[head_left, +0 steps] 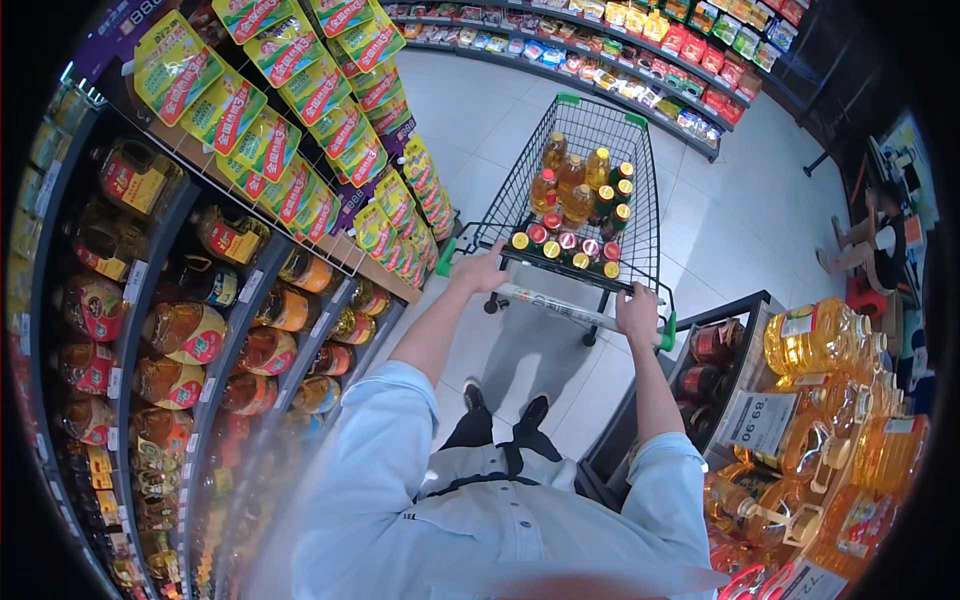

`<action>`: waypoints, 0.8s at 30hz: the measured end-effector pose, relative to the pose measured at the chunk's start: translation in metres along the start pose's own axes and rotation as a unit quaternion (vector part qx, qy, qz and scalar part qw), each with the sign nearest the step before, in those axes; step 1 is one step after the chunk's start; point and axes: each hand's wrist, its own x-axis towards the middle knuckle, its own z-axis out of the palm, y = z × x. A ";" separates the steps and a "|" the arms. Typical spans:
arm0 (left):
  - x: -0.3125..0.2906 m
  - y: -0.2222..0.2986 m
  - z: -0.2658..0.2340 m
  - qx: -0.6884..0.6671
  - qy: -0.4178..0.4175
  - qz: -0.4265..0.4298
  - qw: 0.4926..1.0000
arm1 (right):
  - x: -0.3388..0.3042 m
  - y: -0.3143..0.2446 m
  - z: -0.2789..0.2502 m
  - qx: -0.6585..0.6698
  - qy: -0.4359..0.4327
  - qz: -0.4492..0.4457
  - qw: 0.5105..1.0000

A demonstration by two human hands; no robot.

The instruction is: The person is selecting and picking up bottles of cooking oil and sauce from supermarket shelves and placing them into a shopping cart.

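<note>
Both my hands grip the handlebar of a black wire shopping cart with green corner pieces. My left hand is wrapped round its left end, and my right hand closes on it near the right end. Inside the basket, at the far part, stand several tall bottles of golden oil. Dark bottles with yellow caps line the right side. Nearest the handle are rows of small bottles or jars with red and yellow lids. Their lower parts are hidden by the basket and each other.
Shelves of oil bottles run along my left, with hanging yellow-green packets above. Stacked large oil jugs stand close on my right. Beyond the cart is a curved shelf of packets. A person sits at the far right.
</note>
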 end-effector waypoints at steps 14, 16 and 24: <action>-0.025 -0.047 0.044 -0.034 -0.025 0.064 0.997 | -0.096 -0.021 0.008 -0.044 0.107 0.031 0.993; -0.036 -0.050 0.046 -0.023 -0.039 0.080 0.996 | -0.113 -0.035 0.004 -0.019 0.097 0.065 0.993; -0.086 -0.076 0.045 -0.007 -0.044 0.090 0.995 | -0.161 -0.021 0.032 -0.017 0.147 0.038 0.988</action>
